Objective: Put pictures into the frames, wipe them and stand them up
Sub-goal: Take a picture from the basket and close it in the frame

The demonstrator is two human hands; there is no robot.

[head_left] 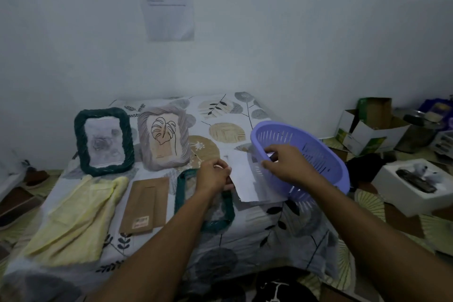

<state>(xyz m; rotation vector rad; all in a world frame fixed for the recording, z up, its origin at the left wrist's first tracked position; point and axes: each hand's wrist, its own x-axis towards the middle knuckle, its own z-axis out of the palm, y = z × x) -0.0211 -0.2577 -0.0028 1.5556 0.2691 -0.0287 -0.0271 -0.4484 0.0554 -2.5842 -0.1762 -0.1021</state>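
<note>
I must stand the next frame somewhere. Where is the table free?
Bare patterned tablecloth shows at the back, between the grey frame with the leaf drawing and the tilted purple plastic basket, and along the near edge by the brown cardboard backing. Left and centre are crowded: yellow cloth, flat green frame, white papers.

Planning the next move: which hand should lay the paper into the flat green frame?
Left. The left hand pinches the paper over the flat frame; the right hand grips the basket rim.
</note>
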